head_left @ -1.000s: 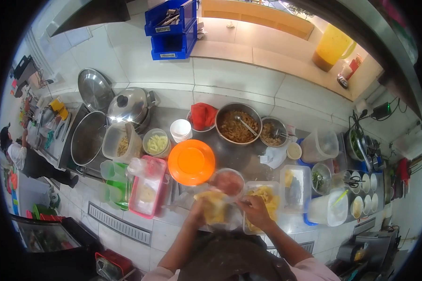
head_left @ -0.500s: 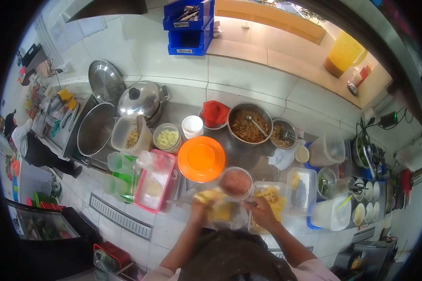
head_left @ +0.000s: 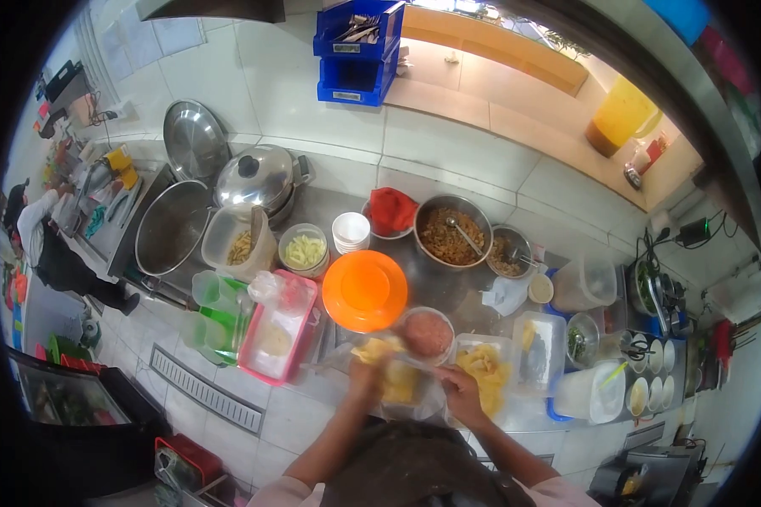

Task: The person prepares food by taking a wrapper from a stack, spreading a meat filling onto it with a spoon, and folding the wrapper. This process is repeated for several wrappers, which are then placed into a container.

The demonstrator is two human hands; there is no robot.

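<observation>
My left hand point(head_left: 365, 378), blurred by motion, is closed on a yellow dough wrapper point(head_left: 377, 348). Below it is a clear container with a stack of flat yellow wrappers point(head_left: 400, 387). My right hand point(head_left: 462, 395) is pinched shut just right of that stack; something thin may be between the fingers, but I cannot make it out. A bowl of pink minced meat point(head_left: 427, 332) stands just beyond both hands. Beside my right hand, a clear tub holds folded yellow dumplings point(head_left: 484, 372).
An orange lid point(head_left: 364, 291) sits beyond my left hand, with a pink tray point(head_left: 307, 325) to its left. Farther back are a pot of cooked mince point(head_left: 453, 221) and white cups point(head_left: 350, 230). Small bowls point(head_left: 655, 393) line the right. A co-worker point(head_left: 55, 245) stands far left.
The view has shifted slightly. My left hand still holds the yellow wrapper above the stack, and my right hand has moved slightly down, away from the meat bowl. The co-worker's arm is raised higher.
</observation>
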